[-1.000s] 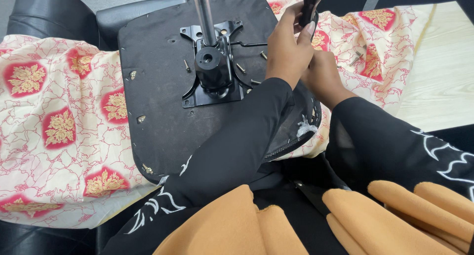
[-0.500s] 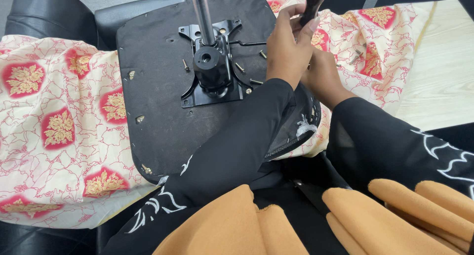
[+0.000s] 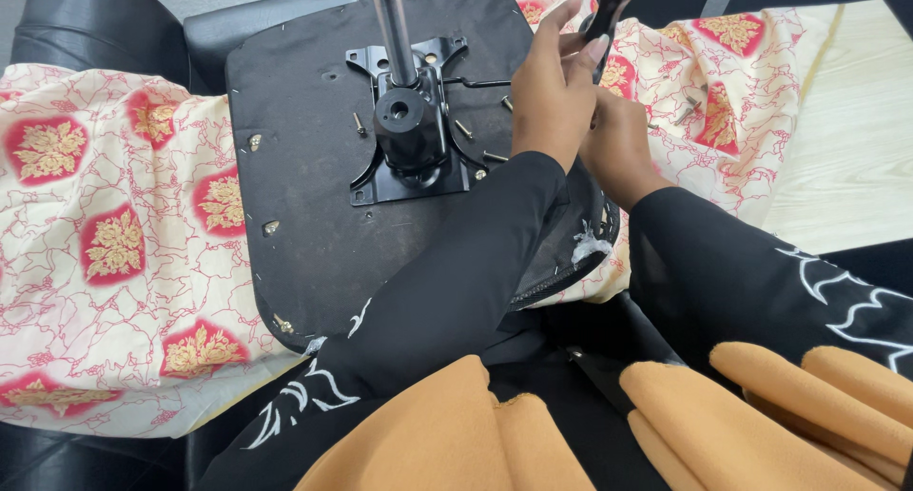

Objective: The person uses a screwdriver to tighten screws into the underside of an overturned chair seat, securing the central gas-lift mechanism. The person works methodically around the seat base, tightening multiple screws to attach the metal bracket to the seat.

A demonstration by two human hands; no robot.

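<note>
Black fabric covers the upturned office-chair seat base (image 3: 314,215), lying on a cream-and-red patterned cloth (image 3: 105,253); its black metal mounting plate (image 3: 409,120) seems loosely fixed, several screws (image 3: 463,127) standing proud. The left hand (image 3: 552,96) pinches a dark armrest bracket (image 3: 613,1) at the seat's edge; the right hand (image 3: 618,148), behind it, hides its grip

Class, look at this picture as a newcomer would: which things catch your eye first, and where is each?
The black upturned chair seat with its metal mounting plate fills the centre, lying on a cream cloth with red and gold motifs. At its right edge, the left hand and right hand grip a dark armrest piece.
</note>
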